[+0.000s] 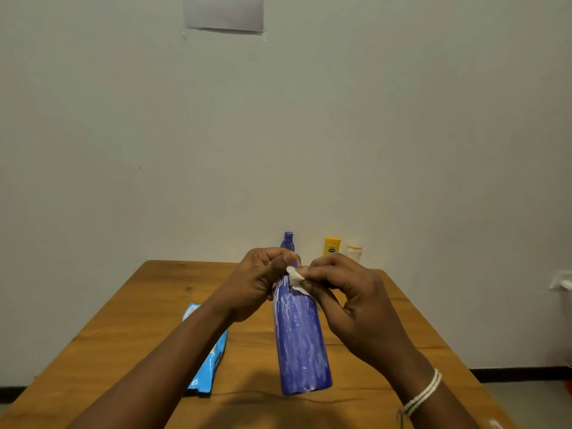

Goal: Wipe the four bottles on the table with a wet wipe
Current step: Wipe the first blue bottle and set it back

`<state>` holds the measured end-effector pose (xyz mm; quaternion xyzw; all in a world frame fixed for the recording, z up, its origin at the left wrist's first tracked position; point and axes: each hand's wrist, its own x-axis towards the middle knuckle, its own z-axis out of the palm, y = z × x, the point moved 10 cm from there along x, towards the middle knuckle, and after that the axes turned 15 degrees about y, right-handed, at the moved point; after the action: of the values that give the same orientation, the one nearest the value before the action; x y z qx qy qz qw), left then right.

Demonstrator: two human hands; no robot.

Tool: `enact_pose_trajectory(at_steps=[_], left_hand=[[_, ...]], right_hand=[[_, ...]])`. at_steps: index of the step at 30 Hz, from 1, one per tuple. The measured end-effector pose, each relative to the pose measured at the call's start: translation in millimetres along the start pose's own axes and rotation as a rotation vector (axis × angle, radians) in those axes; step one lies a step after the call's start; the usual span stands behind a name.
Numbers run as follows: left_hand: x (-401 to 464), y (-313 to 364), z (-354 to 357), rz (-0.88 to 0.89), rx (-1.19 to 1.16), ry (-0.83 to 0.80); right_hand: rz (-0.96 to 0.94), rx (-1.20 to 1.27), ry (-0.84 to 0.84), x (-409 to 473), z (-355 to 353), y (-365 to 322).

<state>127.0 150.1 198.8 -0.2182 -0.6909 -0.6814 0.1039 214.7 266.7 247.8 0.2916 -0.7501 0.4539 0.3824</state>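
Note:
A tall blue bottle point(299, 339) streaked with white stands on the wooden table point(130, 329) in front of me. My left hand point(260, 283) grips its top, hiding the cap. My right hand point(346, 301) pinches a small white wet wipe point(294, 276) against the bottle's neck. At the table's far edge stand a smaller blue bottle point(288, 240), a yellow bottle point(332, 246) and a pale bottle with an orange band point(354, 252).
A blue wet-wipe pack point(206, 363) lies on the table to the left of the tall bottle, partly under my left forearm. A plain wall rises behind the table. A white object point(561, 281) shows at the right edge.

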Motion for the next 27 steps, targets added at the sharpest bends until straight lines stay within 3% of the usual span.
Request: enact_pose_trajectory(at_steps=[9, 13, 15, 22, 24, 27], left_hand=[[22, -9, -24, -0.046, 0.067, 0.119], [13, -15, 8, -0.092, 0.027, -0.048], [12, -12, 10, -0.115, -0.007, -0.048], [24, -6, -11, -0.154, 0.125, 0.021], [27, -7, -14, -0.177, 0.148, 0.038], [24, -10, -1, -0.222, 0.204, -0.013]], right_hand=[[-0.127, -0.17, -0.246, -53, 13, -18], [-0.067, -0.188, -0.079, -14, 6, -11], [-0.028, -0.214, -0.03, 10, 6, -10], [-0.115, -0.321, -0.424, -46, 39, -16], [-0.083, -0.347, -0.383, -56, 33, -13], [-0.038, -0.33, -0.11, -30, 12, -10]])
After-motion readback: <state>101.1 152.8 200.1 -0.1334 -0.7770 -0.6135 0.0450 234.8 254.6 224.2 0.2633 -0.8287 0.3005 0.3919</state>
